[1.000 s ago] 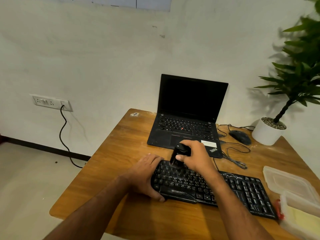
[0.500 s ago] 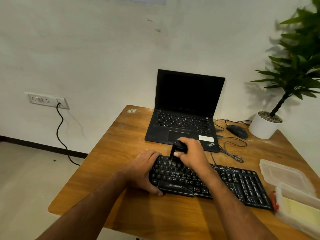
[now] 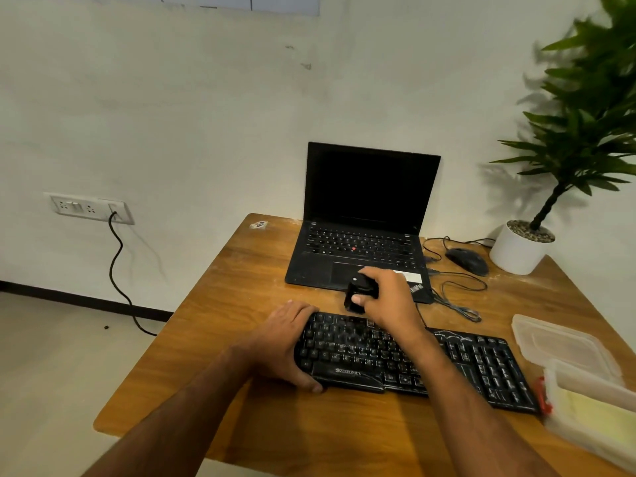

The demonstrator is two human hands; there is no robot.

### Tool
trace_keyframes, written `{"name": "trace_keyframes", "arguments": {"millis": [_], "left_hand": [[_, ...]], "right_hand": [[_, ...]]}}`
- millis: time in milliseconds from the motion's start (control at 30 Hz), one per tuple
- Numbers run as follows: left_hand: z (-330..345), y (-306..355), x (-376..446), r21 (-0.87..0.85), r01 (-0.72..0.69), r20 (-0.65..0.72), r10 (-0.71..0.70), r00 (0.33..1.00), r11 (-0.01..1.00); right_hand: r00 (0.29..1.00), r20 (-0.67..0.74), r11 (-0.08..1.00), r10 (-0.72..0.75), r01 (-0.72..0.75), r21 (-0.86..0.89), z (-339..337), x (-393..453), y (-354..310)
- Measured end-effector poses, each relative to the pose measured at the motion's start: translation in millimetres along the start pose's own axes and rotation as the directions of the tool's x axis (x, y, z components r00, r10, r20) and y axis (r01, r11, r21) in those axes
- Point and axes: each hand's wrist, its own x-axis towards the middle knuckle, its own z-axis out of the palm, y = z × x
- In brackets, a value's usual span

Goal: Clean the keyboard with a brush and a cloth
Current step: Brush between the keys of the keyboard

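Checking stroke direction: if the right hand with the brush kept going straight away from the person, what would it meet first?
Probably the laptop, its front edge just beyond the right hand and brush; depth is unclear.

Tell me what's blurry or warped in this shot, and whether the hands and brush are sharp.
Head view: the potted plant leaves are smeared, the table edges bow from the wide lens; the right hand, brush, left hand and keyboard look fairly sharp.

One keyboard (image 3: 413, 359), one laptop (image 3: 364, 215), two hands (image 3: 282, 342).
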Motion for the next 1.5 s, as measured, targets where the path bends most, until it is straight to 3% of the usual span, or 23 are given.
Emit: {"name": "trace_keyframes", "arguments": {"millis": [133,367,533,733,800,900,1067,1200,1400,1500], "left_hand": [[0.0,-0.4,0.1,-0.003,-0.014,-0.019,0.014,1.0,1.0],[-0.8,-0.2,0.5,0.001,0.001,0.006,-0.001,1.0,1.0],[-2.0,1.1,-0.9,-0.008,-0.022,-0.016,0.021,1.0,1.0],[-1.9,1.2,-0.4,-0.007,0.003,-0.004,-0.003,1.0,1.0],[-2.9,3.3,-0.8,-0.005,-0.005,-0.025,0.005,1.0,1.0],[-4.0,5.0,-1.9,-0.007,-0.007,-0.011,0.007,1.0,1.0],[-4.4,5.8,-2.2,-0.01,0.004,-0.008,-0.004,1.0,1.0],[-3.9,4.4,-1.9,-0.019,-0.011,-0.027,0.01,1.0,1.0],[-2.4,4.8,-2.0,-0.018,0.003,-0.012,-0.003,1.0,1.0],[-3.2,4.6,-1.7,-0.02,-0.012,-0.028,0.011,1.0,1.0]], "right_hand": [[0.981,0.195,0.994,0.02,0.001,-0.106,-5.6,-3.3,0.7],[1.0,0.004,0.999,0.016,-0.016,-0.048,-1.5,-0.1,-0.1],[0.97,0.244,0.995,0.003,0.022,-0.101,-2.3,-6.6,-4.3],[1.0,-0.008,1.0,-0.022,0.022,-0.022,3.6,-6.9,-5.0],[0.999,0.031,0.999,-0.045,0.044,0.017,0.4,-8.2,-8.6],[0.97,0.241,0.999,0.003,0.008,-0.044,2.8,-11.8,-7.5],[0.998,0.07,0.997,0.004,0.002,-0.077,5.6,-11.8,-9.9],[0.973,0.226,0.994,-0.056,0.075,-0.078,9.8,-18.6,-19.1],[0.999,0.037,0.997,-0.038,0.041,-0.067,14.9,-16.2,-20.0],[0.987,0.148,0.998,-0.058,0.062,-0.025,9.0,-18.1,-21.5]]}}
